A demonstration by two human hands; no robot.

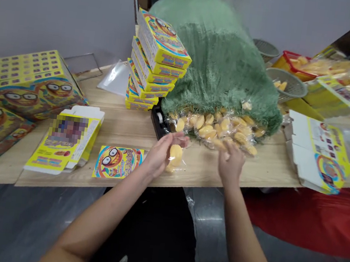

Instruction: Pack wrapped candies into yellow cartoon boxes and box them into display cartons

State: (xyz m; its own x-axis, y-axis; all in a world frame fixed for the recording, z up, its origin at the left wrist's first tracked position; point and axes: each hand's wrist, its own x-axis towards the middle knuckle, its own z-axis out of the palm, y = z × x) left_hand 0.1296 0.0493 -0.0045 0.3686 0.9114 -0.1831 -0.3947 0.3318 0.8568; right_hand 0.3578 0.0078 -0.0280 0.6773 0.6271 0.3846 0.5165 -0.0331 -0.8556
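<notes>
My left hand is closed around a clear-wrapped yellow candy packet just above the wooden table. My right hand reaches into the pile of wrapped yellow candies that spills from under a green net sack; its fingers curl at the pile's edge, and what they grip is hidden. A flat printed card with a cartoon face lies left of my left hand.
A stack of yellow boxes stands behind the hands, a black tape dispenser beside it. Flat unfolded boxes lie at left and right. Printed sheets cover the far left; baskets sit at back right.
</notes>
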